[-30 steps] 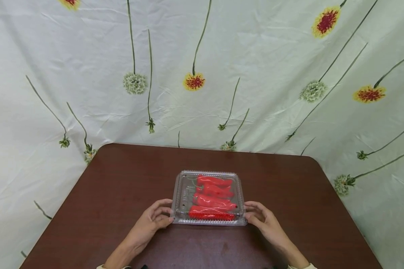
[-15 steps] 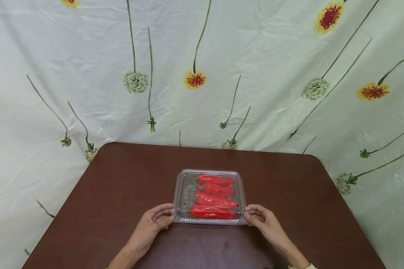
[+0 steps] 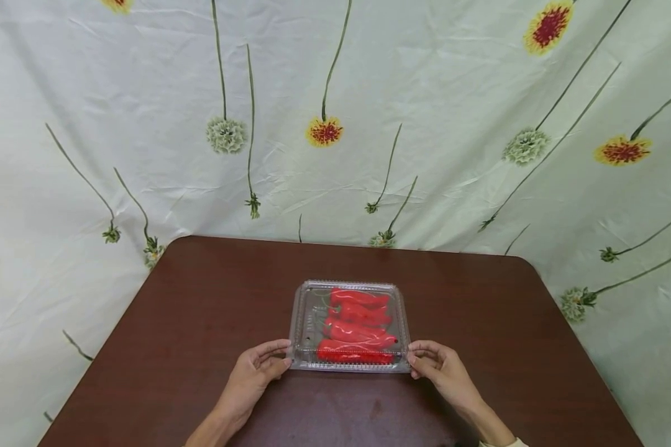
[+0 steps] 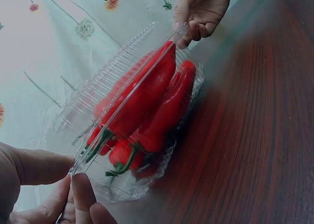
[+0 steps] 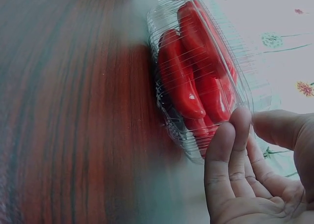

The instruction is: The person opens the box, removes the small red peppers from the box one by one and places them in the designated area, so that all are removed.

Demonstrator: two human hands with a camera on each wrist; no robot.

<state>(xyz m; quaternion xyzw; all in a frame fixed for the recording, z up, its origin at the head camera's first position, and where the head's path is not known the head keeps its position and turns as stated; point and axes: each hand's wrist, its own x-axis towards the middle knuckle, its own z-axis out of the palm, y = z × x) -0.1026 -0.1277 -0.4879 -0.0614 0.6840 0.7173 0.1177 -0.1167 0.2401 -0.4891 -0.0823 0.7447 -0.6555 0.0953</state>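
A clear plastic clamshell box (image 3: pixel 349 367) sits at the middle of the table, its lid down over several red peppers (image 3: pixel 358 333) with green stems. My left hand (image 3: pixel 256 375) pinches the rim at the box's near left corner between thumb and fingers. At the near right corner, my right hand (image 3: pixel 443 374) pinches the rim likewise. The left wrist view has the thumb (image 4: pixel 44 166) on top of the lip and the fingers below it. In the right wrist view, thumb and fingertips (image 5: pixel 240 121) meet on the box's edge.
The dark reddish-brown table (image 3: pixel 212 298) has rounded far corners. Behind it and to both sides hangs a pale cloth (image 3: pixel 291 81) printed with flowers, close along the table's far edge.
The left fingers have drawn closer together at the box's corner, and the left sleeve has left the head view. The right hand keeps its grip; the whole head view has shifted slightly.
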